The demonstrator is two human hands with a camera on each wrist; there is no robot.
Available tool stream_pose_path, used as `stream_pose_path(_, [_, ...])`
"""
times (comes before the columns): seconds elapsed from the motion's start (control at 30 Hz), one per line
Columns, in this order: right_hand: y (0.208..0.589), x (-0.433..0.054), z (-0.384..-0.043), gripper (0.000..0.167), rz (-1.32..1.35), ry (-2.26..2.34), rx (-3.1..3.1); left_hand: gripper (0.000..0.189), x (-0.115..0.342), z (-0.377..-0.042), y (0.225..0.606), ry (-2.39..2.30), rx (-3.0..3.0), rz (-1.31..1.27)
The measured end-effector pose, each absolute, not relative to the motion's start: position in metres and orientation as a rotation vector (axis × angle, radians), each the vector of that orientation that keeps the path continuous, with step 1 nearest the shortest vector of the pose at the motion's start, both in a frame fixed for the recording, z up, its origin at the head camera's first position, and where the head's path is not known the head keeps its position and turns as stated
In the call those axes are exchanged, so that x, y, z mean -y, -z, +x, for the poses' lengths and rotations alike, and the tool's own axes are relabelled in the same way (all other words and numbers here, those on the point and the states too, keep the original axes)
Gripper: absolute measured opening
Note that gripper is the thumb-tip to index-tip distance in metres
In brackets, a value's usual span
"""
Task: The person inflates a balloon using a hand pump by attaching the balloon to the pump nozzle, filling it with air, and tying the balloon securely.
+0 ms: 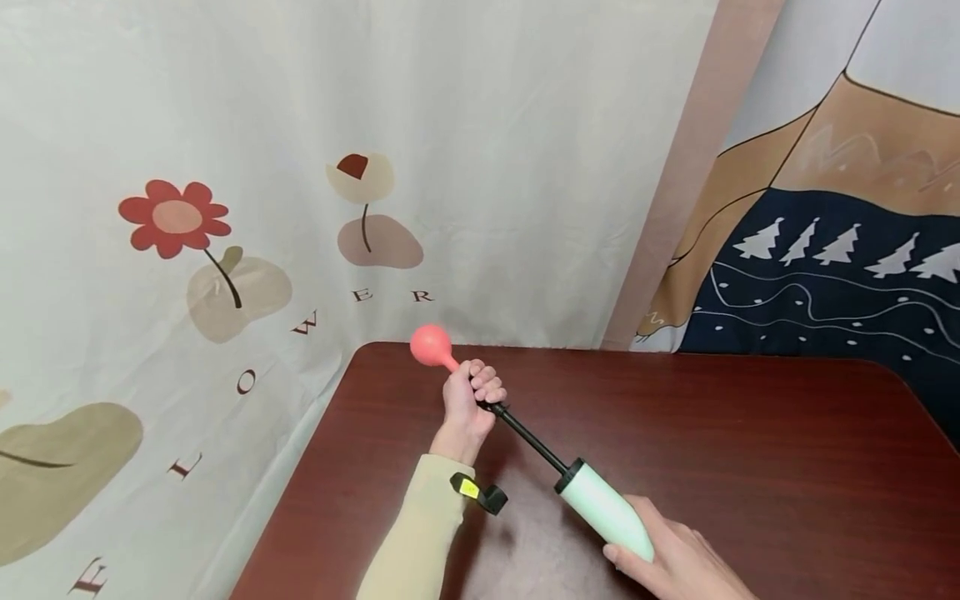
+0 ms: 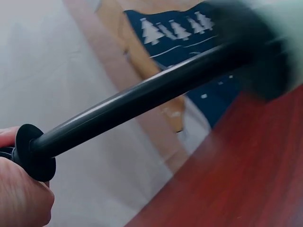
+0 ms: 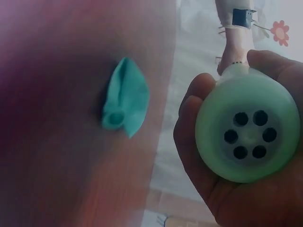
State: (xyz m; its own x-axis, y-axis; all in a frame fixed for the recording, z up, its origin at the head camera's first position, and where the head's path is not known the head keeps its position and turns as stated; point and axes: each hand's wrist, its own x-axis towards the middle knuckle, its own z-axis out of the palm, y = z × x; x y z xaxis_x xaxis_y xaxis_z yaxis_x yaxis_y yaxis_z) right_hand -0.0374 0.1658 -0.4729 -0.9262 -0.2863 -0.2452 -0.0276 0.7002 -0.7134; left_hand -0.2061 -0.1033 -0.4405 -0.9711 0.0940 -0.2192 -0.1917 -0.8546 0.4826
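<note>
left hand [image 1: 467, 404] is curled, right hand [image 1: 677, 554] cupped.

The head view is bright and fairly sharp, with pale glare and soft shadows on the glossy table [image 1: 720, 467]. In the left wrist view the pump's black collar [image 2: 265, 59] blurs; the right wrist view is dim, purplish at left, its teal balloon [image 3: 135, 97] soft.

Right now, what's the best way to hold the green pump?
Probably wrap your fingers around its smooth, round green barrel, coming from the back end, the one with six holes. The right hand holds it there. The black rod sticks out of the other end, toward the left hand and red balloon, so the back looks easier to reach.
</note>
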Motion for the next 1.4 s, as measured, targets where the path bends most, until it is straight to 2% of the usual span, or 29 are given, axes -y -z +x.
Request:
stream_pose_path(0.2, [0.473, -0.168, -0.04, 0.065, -0.307, 1.05, -2.571, 0.038, 0.107, -0.208, 0.439, -2.893, -0.785, -0.308])
stream_pose_path(0.47, [0.462, -0.137, -0.059, 0.064, -0.204, 1.053, -2.675, 0.035, 0.078, -0.201, 0.441, -2.854, -0.885, -0.283])
stream_pose_path(0.7, [0.463, -0.122, -0.072, 0.062, -0.276, 1.164, -2.744, 0.035, 0.06, -0.194, 0.452, -2.781, -0.954, -0.309])
stream_pose_path(1.03, [0.467, -0.131, -0.058, 0.061, -0.194, 1.157, -2.677, 0.033, 0.076, -0.203, 0.445, -2.783, -0.943, -0.281])
stream_pose_path(1.4, [0.47, -0.151, -0.04, 0.063, -0.297, 1.064, -2.63, 0.035, 0.105, -0.211, 0.439, -2.85, -0.849, -0.271])
